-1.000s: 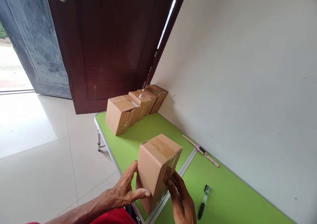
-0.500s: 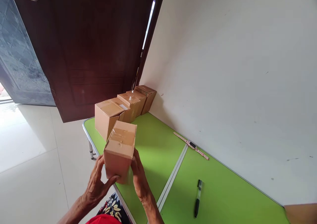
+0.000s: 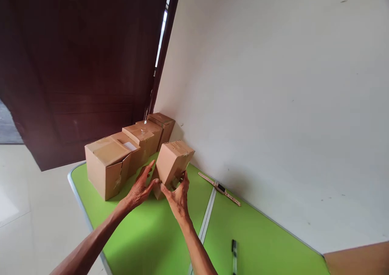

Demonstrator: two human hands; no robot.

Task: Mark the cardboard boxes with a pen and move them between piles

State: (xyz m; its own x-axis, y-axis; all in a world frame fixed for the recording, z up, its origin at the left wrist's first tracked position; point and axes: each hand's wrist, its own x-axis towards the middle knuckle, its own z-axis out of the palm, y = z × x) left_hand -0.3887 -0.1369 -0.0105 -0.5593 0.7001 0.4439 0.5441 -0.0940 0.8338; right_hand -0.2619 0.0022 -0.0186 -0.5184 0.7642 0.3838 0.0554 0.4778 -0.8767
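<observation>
A small brown cardboard box with tape across its top is tilted over the far part of the green table. My right hand grips its near lower side, thumb in front and fingers around the right. To the left of the box is my left hand, its fingers stretched and apart. Its thumb tip is close to the box's lower left edge; whether it touches I cannot tell. Beyond my left hand stands a larger cardboard box, the nearest of several in a row.
At the row's far end, a cardboard box stands by the white wall. A pink-strapped watch lies along the wall edge. A pen lies on the near right part. A dark door rises behind the boxes.
The box has moved away from my body toward the wall, turned and tilted. My left hand has opened off its side, while my right hand keeps hold. The view has shifted right.
</observation>
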